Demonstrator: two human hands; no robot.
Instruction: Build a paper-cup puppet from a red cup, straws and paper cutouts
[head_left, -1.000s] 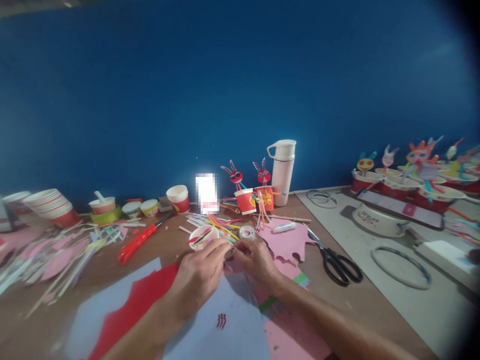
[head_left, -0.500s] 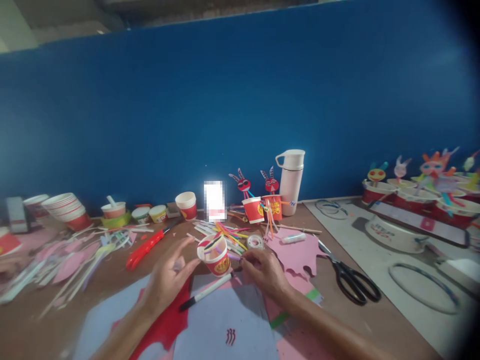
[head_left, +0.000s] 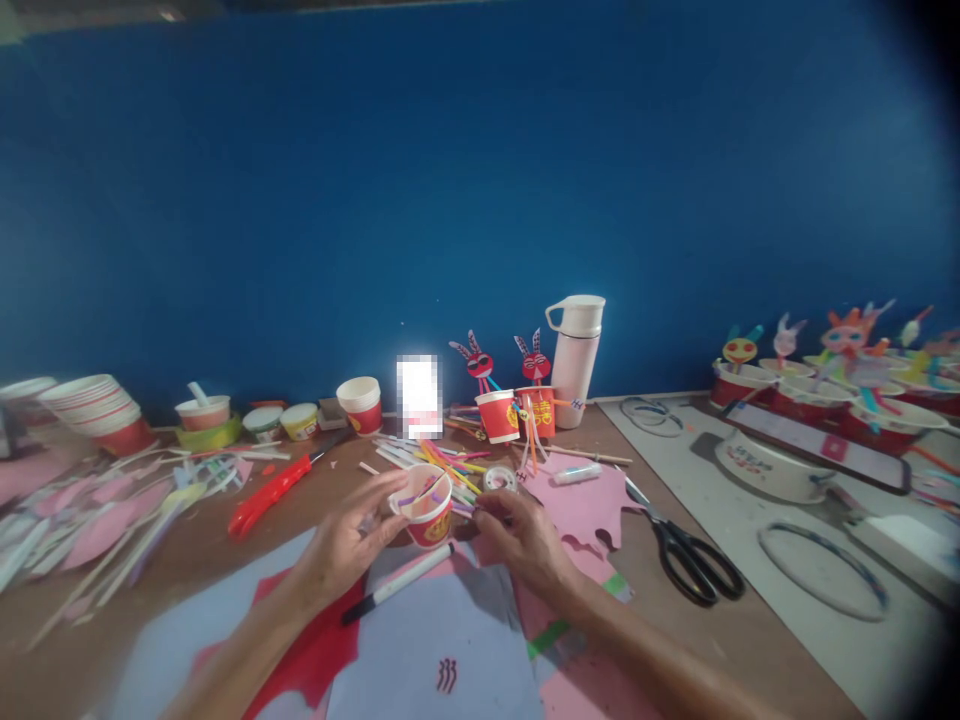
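Observation:
A red and white paper cup stands near the middle, with purple strips showing inside it. My left hand is at the cup's left side, thumb and fingers around its rim. To the right of the cup, my right hand is closed in a pinch near the end of a purple strip; what the fingertips hold is too small to tell. A black and white marker lies in front of the cup on light blue paper, where small dark red wavy pieces also lie.
Colourful sticks and a tape roll lie behind the cup. Black scissors rest at right, a red cutter at left. Behind stand a white bottle and two cups with red rabbit figures. Stacked cups lean at far left.
My left hand has closed in on the cup and now takes its rim. The cup has tilted more upright. The whole view has shifted slightly, with objects appearing further left.

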